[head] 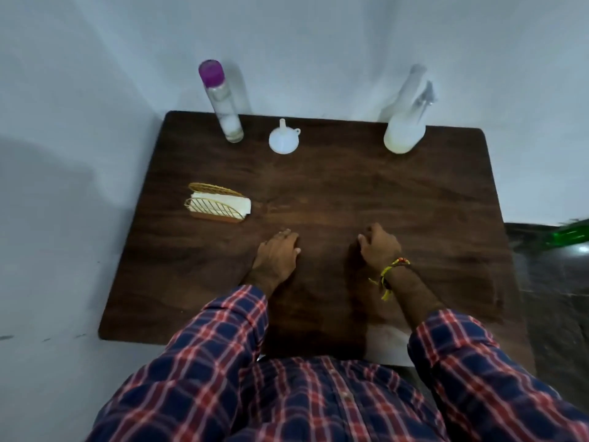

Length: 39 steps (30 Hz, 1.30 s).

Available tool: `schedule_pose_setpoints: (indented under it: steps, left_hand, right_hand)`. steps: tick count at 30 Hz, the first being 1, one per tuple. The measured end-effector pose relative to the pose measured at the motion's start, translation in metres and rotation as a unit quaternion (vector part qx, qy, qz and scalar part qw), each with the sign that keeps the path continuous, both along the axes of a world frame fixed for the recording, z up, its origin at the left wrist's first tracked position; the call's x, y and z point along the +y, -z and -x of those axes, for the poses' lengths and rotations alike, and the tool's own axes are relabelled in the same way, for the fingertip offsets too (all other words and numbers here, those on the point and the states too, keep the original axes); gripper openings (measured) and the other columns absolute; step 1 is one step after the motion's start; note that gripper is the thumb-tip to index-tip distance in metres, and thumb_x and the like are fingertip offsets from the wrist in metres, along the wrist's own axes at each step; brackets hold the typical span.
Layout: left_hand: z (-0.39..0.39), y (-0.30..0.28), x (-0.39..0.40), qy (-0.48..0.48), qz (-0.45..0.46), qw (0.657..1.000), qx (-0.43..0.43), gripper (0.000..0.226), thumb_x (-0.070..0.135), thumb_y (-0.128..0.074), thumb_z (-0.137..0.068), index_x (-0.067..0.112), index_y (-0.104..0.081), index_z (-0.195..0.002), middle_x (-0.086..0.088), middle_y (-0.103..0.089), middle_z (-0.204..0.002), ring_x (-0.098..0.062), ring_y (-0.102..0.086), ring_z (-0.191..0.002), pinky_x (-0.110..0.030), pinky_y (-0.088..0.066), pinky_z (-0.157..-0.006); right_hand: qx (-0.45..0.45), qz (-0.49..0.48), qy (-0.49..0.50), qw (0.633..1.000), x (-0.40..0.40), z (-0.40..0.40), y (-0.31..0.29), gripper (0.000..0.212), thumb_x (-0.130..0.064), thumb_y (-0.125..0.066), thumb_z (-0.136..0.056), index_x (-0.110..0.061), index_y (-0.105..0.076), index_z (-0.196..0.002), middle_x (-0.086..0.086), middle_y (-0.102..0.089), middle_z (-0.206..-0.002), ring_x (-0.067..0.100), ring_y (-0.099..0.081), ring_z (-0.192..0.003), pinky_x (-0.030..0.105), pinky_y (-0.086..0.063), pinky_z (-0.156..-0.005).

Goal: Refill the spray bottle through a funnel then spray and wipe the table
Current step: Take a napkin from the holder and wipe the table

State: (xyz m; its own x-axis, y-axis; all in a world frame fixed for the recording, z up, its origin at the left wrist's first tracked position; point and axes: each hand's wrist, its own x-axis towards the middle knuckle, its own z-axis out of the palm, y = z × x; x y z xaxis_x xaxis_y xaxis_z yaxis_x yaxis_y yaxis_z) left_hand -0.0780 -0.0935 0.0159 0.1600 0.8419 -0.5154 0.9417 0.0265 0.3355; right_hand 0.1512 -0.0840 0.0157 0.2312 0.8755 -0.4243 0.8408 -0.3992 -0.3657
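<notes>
Sleeves (223, 342) of a checked shirt in blue and red fill the near part of the view, and 2 bare hands reach out from them over the near half of the tabletop (318, 193). The left hand (278, 253) rests palm down near the middle of the dark wooden surface, its fingers loosely bent and holding nothing. The right hand (379, 245) lies just beside it, apart from it, fingers also loosely curled on the wood and gripping nothing; a yellow and red thread band (390, 272) circles that wrist. A pale sheet (387, 344) shows at the near edge, under the right forearm. Farther out, toward the left edge, a gold wire holder (216, 202) stands with white napkins (236, 204) slotted in it. Along the far edge stand 3 things, well apart from the hands. Near the far left corner is a tall clear bottle (223, 103) with a purple cap (211, 73), upright. Just beside it, toward the middle of the far edge, a white funnel (283, 140) sits wide mouth down with its spout pointing up. Near the far right corner stands the spray bottle (404, 132), upright, its trigger head blurred, with whitish liquid in its lower part. A green object (570, 234) shows on the floor past the right edge.
</notes>
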Motion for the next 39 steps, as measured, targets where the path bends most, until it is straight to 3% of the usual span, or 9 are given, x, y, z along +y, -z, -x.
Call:
schedule_pose_setpoints:
  steps: [6, 12, 15, 17, 19, 23, 27, 33, 39]
  left_hand:
    - [-0.012, -0.003, 0.003, 0.019, 0.022, 0.998, 0.049, 0.054, 0.033, -0.043, -0.102, 0.018, -0.03, -0.152, -0.007, -0.024, -0.161, -0.023, -0.024, -0.148, -0.042, -0.028, -0.117]
    - [-0.021, -0.024, 0.018, -0.001, 0.038, 0.997, 0.073, 0.055, 0.037, -0.047, -0.099, 0.019, -0.033, -0.149, -0.01, -0.051, -0.142, -0.026, -0.05, -0.126, -0.042, -0.039, -0.107]
    - [-0.011, -0.033, 0.022, -0.031, -0.069, 0.993, 0.091, 0.046, 0.032, -0.053, -0.097, 0.018, -0.046, -0.139, -0.009, -0.058, -0.132, -0.026, -0.054, -0.12, -0.04, -0.041, -0.102]
    - [0.003, -0.037, 0.022, -0.022, -0.176, 0.974, 0.138, 0.042, 0.025, -0.057, -0.093, 0.018, -0.05, -0.134, -0.008, -0.055, -0.134, -0.027, -0.048, -0.125, -0.042, -0.038, -0.104]
    - [0.021, -0.041, 0.026, -0.005, -0.217, 0.958, 0.188, 0.045, 0.021, -0.06, -0.089, 0.019, -0.05, -0.133, -0.007, -0.051, -0.138, -0.028, -0.041, -0.13, -0.044, -0.036, -0.106]
    - [0.06, -0.039, 0.041, -0.02, -0.174, 0.955, 0.241, 0.062, 0.023, -0.067, -0.088, 0.022, -0.039, -0.144, -0.011, -0.026, -0.158, -0.031, -0.017, -0.148, -0.049, -0.035, -0.108]
    - [0.079, -0.036, 0.051, -0.037, -0.139, 0.959, 0.245, 0.08, 0.025, -0.074, -0.085, 0.024, -0.029, -0.151, -0.008, -0.01, -0.163, -0.03, -0.004, -0.151, -0.049, -0.038, -0.106]
    - [0.081, -0.044, 0.064, -0.015, -0.119, 0.967, 0.223, 0.082, 0.014, -0.078, -0.08, 0.019, -0.034, -0.148, -0.009, -0.019, -0.161, -0.033, -0.009, -0.149, -0.051, -0.038, -0.107]
    - [0.086, -0.05, 0.062, 0.004, -0.118, 0.966, 0.231, 0.083, 0.01, -0.076, -0.081, 0.019, -0.031, -0.15, -0.007, -0.016, -0.162, -0.033, -0.005, -0.15, -0.05, -0.038, -0.107]
  right_hand:
    - [-0.012, 0.013, -0.076, 0.997, -0.001, -0.007, -0.008, 0.034, -0.03, -0.05, -0.098, -0.004, -0.05, -0.119, 0.022, -0.066, -0.117, 0.041, -0.06, -0.111, 0.041, -0.046, -0.087]
    - [0.059, 0.052, -0.051, 0.996, 0.016, -0.022, -0.017, 0.036, -0.037, -0.055, -0.095, -0.005, -0.058, -0.113, 0.021, -0.062, -0.123, 0.039, -0.058, -0.115, 0.038, -0.048, -0.092]
    - [0.061, 0.033, -0.052, 0.996, 0.019, -0.027, -0.023, 0.035, -0.036, -0.056, -0.095, -0.007, -0.058, -0.115, 0.02, -0.063, -0.122, 0.038, -0.058, -0.115, 0.038, -0.048, -0.093]
    - [0.052, 0.0, -0.06, 0.997, 0.019, -0.026, -0.026, 0.033, -0.034, -0.055, -0.096, -0.009, -0.057, -0.117, 0.018, -0.065, -0.119, 0.038, -0.059, -0.113, 0.039, -0.049, -0.091]
    - [0.041, -0.036, -0.076, 0.996, 0.019, -0.021, -0.032, 0.033, -0.032, -0.054, -0.096, -0.012, -0.055, -0.122, 0.017, -0.066, -0.117, 0.038, -0.06, -0.111, 0.04, -0.05, -0.091]
    - [0.041, -0.095, -0.11, 0.989, 0.023, 0.003, -0.043, 0.039, -0.029, -0.055, -0.095, -0.011, -0.05, -0.13, 0.018, -0.067, -0.114, 0.037, -0.061, -0.109, 0.042, -0.05, -0.09]
    - [0.054, -0.108, -0.114, 0.986, 0.026, 0.027, -0.049, 0.041, -0.028, -0.056, -0.094, -0.011, -0.05, -0.131, 0.018, -0.068, -0.111, 0.038, -0.061, -0.108, 0.042, -0.051, -0.089]
    - [0.064, -0.107, -0.1, 0.987, 0.019, 0.049, -0.045, 0.041, -0.028, -0.058, -0.094, -0.012, -0.05, -0.13, 0.016, -0.069, -0.111, 0.037, -0.063, -0.106, 0.045, -0.053, -0.089]
    - [0.065, -0.109, -0.084, 0.988, 0.017, 0.052, -0.053, 0.042, -0.031, -0.058, -0.094, -0.014, -0.048, -0.131, 0.015, -0.069, -0.111, 0.037, -0.063, -0.107, 0.047, -0.052, -0.09]
